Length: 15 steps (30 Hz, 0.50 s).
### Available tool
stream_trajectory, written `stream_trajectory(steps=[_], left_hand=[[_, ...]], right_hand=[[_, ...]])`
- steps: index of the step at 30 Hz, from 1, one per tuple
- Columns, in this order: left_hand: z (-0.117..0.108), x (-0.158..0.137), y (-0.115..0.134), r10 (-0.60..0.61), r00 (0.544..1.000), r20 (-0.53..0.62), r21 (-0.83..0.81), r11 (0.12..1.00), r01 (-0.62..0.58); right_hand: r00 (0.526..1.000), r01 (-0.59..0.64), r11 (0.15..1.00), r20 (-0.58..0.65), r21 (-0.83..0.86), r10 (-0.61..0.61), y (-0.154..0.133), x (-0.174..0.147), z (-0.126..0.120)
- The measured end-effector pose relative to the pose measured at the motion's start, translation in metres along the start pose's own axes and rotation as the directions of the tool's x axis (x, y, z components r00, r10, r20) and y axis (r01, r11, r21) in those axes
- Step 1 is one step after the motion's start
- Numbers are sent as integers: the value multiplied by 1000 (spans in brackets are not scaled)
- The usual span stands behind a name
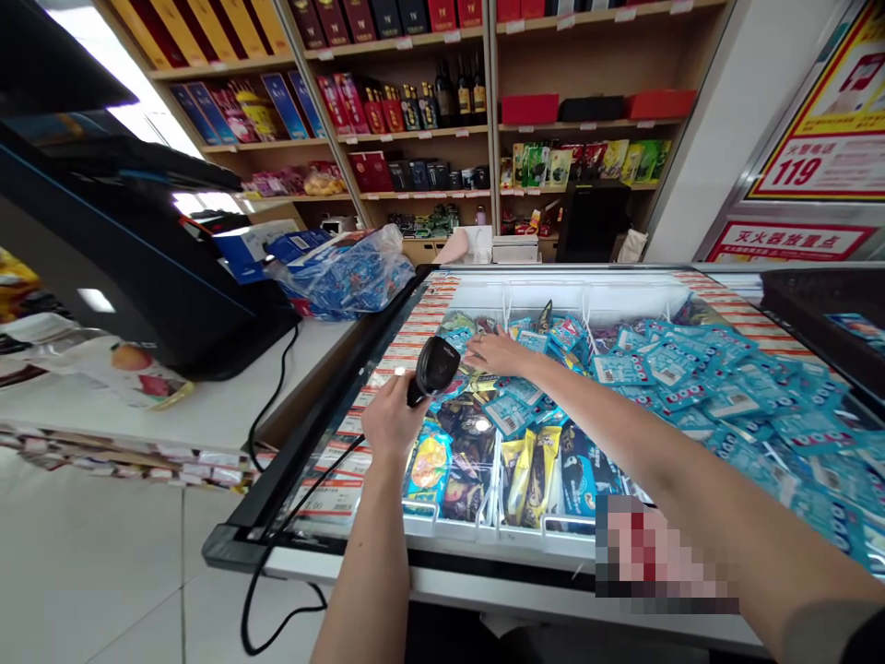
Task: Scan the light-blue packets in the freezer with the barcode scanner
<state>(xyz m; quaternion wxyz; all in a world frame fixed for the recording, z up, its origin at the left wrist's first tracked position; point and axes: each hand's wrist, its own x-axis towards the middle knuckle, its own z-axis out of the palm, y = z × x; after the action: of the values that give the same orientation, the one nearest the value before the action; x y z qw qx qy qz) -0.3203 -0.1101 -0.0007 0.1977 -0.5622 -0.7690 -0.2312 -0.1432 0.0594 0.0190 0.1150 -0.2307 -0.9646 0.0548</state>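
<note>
My left hand (391, 415) is wrapped around the handle of a black barcode scanner (437, 366), its head pointing away over the chest freezer. A black cable (304, 512) trails from it down past the freezer's left corner. Stretched forward over the freezer, my right hand (499, 353) has its fingers extended, low over the wrapped ice creams; whether the fingertips touch a packet cannot be made out. Around and below it are blue packets (513, 415), yellow wrappers (543, 470) and dark wrappers (466, 489) in white wire baskets.
Many light-blue packets (733, 387) are heaped on the right side. The black freezer frame (304, 433) runs along the left. A counter (214, 369) there carries a dark till screen (138, 240) and a plastic-wrapped blue bundle (346, 272). Stocked shelves (415, 129) stand behind.
</note>
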Motion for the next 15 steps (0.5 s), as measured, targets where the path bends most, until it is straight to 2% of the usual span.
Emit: stream_trajectory(steps=[3, 8, 11, 13, 14, 15], left_hand=[[-1, -1, 1, 21, 999, -23, -7, 1000, -22], [-2, -4, 5, 95, 995, -15, -7, 995, -96], [-3, -6, 11, 117, 993, -18, -1, 993, -117], [-5, -8, 15, 118, 993, -30, -5, 993, -118], [-6, -8, 17, 120, 992, -34, -7, 993, -120], [-6, -9, 18, 126, 991, -33, -11, 992, -127]], right_hand=[[999, 12, 999, -45, -43, -14, 8, -29, -9], [999, -19, 1000, -36, -22, 19, 21, -63, -19], [980, -171, 985, -102, 7, 170, 33, -75, -21], [927, -333, 942, -174, 27, 333, 47, -81, -22], [903, -390, 920, -180, 33, 389, 55, -84, -23], [900, -416, 909, -131, 36, 417, 63, -87, -23]])
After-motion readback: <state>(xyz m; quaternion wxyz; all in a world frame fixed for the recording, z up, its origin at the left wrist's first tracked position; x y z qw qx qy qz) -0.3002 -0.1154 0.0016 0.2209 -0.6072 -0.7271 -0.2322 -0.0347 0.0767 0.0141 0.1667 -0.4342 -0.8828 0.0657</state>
